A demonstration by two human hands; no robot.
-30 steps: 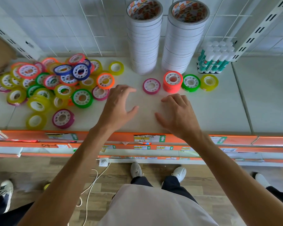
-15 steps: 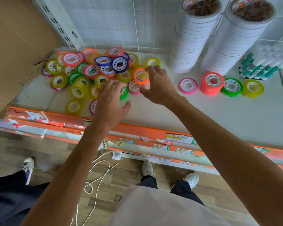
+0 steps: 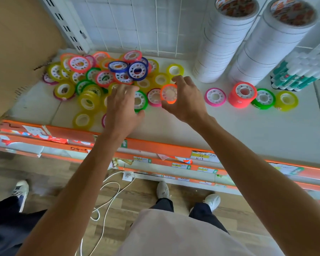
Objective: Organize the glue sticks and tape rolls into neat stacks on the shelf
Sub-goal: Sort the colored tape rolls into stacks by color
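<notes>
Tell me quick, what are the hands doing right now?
Left hand: fingers curled round the green tape roll.
Right hand: pinching the orange tape roll, lifted on edge.

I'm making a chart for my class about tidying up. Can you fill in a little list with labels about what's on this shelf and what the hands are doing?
Place: white shelf with an orange front edge
Messy pile: loose colourful tape rolls, at the left
Started row: pink roll, orange-red stack, green roll, yellow roll
Behind the row: two tall white tape stacks, glue sticks
Right hand: pinches an orange roll
Left hand: curled round a green roll
Likely next: orange roll goes onto the orange-red stack
</notes>
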